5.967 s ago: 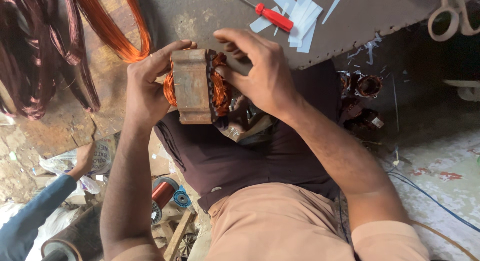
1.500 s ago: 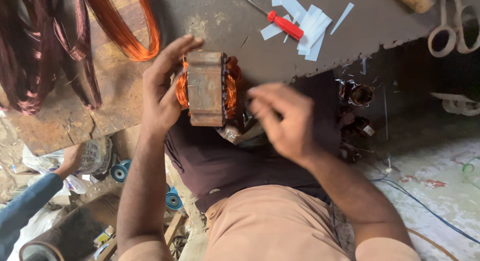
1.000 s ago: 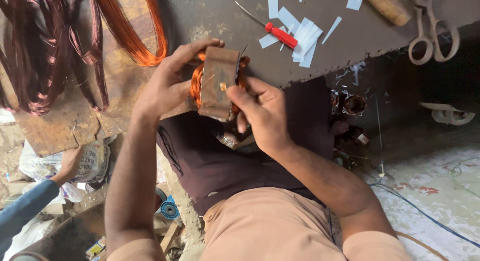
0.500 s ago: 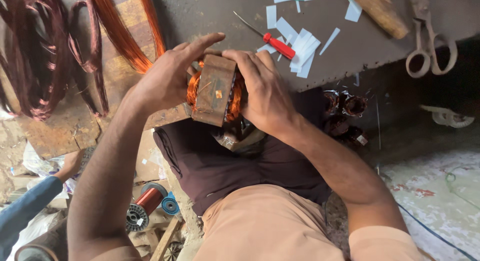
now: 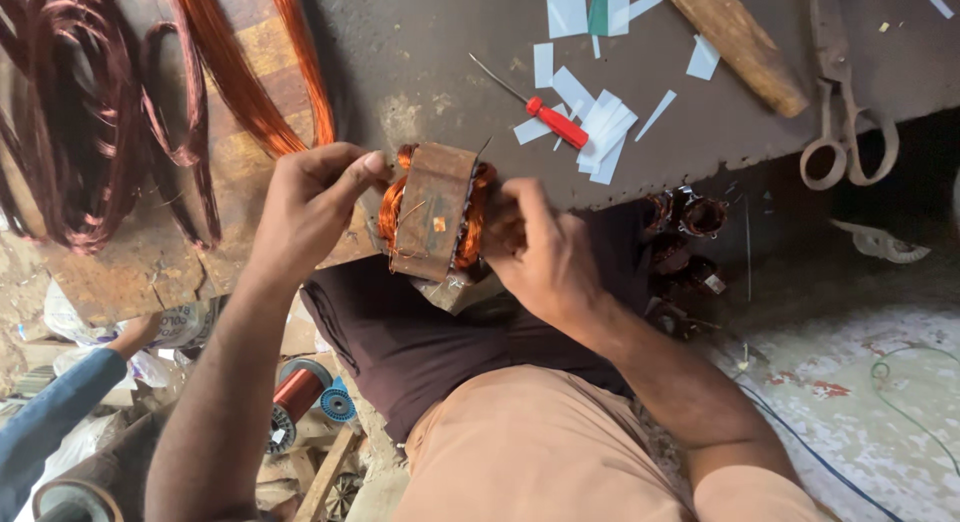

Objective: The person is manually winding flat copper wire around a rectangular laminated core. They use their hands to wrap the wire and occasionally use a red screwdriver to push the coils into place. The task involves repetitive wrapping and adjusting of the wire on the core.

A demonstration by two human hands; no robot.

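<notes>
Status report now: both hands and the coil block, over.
Left hand and right hand grip stator from both sides. Stator upright at bench edge. Screwdriver behind, apart.

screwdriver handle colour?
Red, on the screwdriver lying on the workbench; head view.

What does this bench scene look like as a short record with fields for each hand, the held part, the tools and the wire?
Left hand: grips the left side of the stator
Right hand: grips its right side
Held part: stator, rusty metal core with copper windings
Tools: red-handled screwdriver, scissors, wooden handle
Paper: white strips by the screwdriver
Wire: copper coils on the bench, spool below
</notes>
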